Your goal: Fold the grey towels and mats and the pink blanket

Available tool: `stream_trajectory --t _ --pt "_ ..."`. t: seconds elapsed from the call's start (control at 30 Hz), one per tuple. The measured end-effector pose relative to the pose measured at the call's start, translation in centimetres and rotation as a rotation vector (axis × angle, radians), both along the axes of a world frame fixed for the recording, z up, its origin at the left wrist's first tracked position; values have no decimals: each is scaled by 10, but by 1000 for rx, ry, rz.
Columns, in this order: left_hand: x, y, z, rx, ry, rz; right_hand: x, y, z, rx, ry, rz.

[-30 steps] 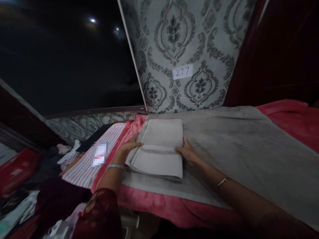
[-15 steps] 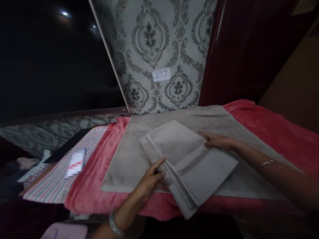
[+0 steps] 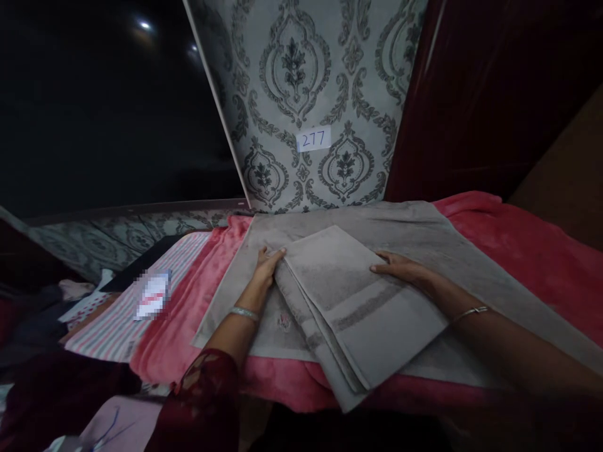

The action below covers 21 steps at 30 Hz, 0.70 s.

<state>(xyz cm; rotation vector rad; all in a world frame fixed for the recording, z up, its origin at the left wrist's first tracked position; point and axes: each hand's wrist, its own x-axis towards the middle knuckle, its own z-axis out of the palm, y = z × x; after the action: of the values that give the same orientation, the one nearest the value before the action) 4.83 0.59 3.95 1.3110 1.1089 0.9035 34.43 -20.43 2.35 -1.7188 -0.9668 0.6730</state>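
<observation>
A grey folded towel (image 3: 339, 282) with a darker band lies turned at an angle, its layered edges facing left and its near corner reaching past the table's front. My left hand (image 3: 267, 265) pinches its left corner, thumb near the top layer and the other fingers partly hidden behind the edge. At the upper right edge, my right hand (image 3: 400, 267) grips the towel with the thumb on top and the index finger along the border. Beneath it, a larger grey cloth (image 3: 396, 220) is spread flat, with a small pinkish mark showing near the left forearm.
A pink blanket (image 3: 202, 282) lies under the grey cloth. Striped fabric (image 3: 113, 314) with a blurred packet sits to the left. A dark screen (image 3: 108, 113) stands back left, and patterned wallpaper bears a paper label (image 3: 313, 138) reading 277.
My left hand has moved from the towel's layered lower-left edge up to its left corner. My right hand stays at the right edge. The view has shifted slightly.
</observation>
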Motion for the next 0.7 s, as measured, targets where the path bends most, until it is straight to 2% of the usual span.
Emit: stream_trajectory --t 0.13,0.27,0.37,0.43,0.5,0.6,0.7 --pt "5 13 -3 162 103 -127 -6 -4 -2 -48 117 70" --pt "4 21 5 230 75 -88 -1 -1 20 -9 51 132" --pt "5 33 22 250 -23 -60 16 17 50 40 -72 174" --pt "8 41 28 244 -42 -42 30 34 66 29 -235 120" --pt "11 48 25 211 51 -38 40 50 71 -56 -425 19" --pt "11 52 6 181 238 -48 34 61 56 -155 -560 -81" --pt "9 56 -10 244 312 -54 9 55 22 -182 -607 -47"
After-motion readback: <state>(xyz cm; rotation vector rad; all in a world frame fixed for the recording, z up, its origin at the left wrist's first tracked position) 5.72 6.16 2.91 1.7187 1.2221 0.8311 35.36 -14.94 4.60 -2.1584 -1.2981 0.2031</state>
